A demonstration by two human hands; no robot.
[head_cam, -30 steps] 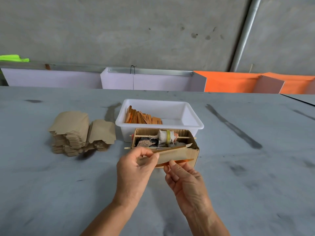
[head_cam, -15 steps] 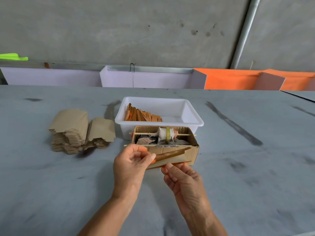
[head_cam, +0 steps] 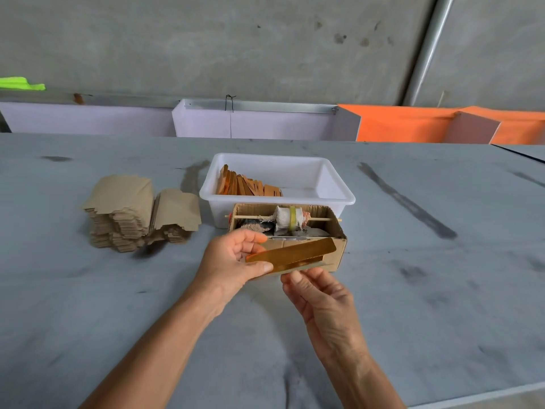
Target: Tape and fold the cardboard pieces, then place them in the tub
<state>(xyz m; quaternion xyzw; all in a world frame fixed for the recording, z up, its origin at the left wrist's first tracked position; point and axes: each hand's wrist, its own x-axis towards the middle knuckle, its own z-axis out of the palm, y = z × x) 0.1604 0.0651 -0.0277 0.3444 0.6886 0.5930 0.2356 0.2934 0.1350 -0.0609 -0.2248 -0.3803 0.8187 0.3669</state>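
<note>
nearest to me, my right hand [head_cam: 320,301] sits just under the folded cardboard piece [head_cam: 290,256], its fingertips [head_cam: 296,277] touching the lower edge; the fingers look loosely curled and i cannot tell whether they actually pinch it or only steady it from below. my left hand [head_cam: 233,261] grasps the piece's left end, thumb beneath and fingers curled over the top. the glossy strip, which i take for tape, runs along the upper flap away from those fingers toward the right. the risk i see is here: if the fold is not pressed flat the flap could spring open, and with only one sure grip at one end the piece could twist or slip as i carry it. just beyond the fingertips stands the open cardboard box [head_cam: 339,249] with a roll on a stick [head_cam: 290,216]; a low carry could snag its near wall or knock the stick loose. behind that box is the white tub [head_cam: 339,196], with finished pieces [head_cam: 247,185] leaning at its left, so a careless drop might topple that row. off to the left of my left hand, well apart, lies the stack of flat cardboard [head_cam: 126,214], untouched.
</note>
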